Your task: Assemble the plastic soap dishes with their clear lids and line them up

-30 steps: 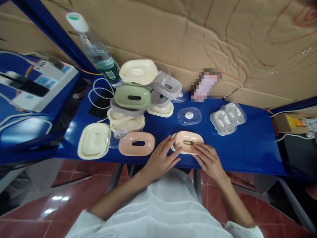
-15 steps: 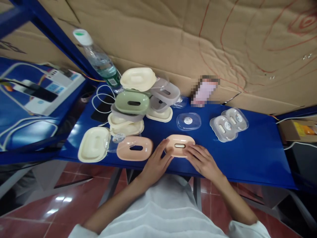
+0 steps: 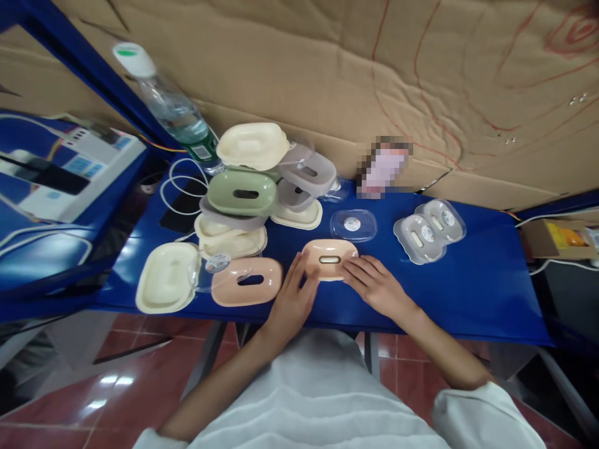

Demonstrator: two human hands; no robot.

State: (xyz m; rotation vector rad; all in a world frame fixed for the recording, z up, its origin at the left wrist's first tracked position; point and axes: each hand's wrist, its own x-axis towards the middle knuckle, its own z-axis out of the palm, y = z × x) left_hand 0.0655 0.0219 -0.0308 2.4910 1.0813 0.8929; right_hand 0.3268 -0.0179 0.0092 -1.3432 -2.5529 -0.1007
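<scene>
Between my two hands is a peach soap dish [image 3: 319, 267] with an oval slot, a cream part showing through it. My left hand [image 3: 294, 296] grips its left end, and the fingers of my right hand [image 3: 374, 285] press on its right end. Just left of my left hand lies a second peach dish piece [image 3: 269, 285], its slot showing the blue table. A clear lid [image 3: 365, 231] with a round label rests beyond the dish. Another clear lid [image 3: 218, 262] with a label overlaps the second peach piece and a cream tray [image 3: 163, 277].
A pile of cream, grey and green dish parts [image 3: 266, 202] stands at back left beside a water bottle [image 3: 175, 115]. Two grey dishes under clear covers [image 3: 421, 240] sit at right. A pixelated object [image 3: 384, 167] leans against the cardboard [image 3: 299, 62]. Cables and a power strip [image 3: 70, 181] are far left.
The peach dish has slid slightly away from me and a little left, with both hands still on it. The whole view has shifted slightly.
</scene>
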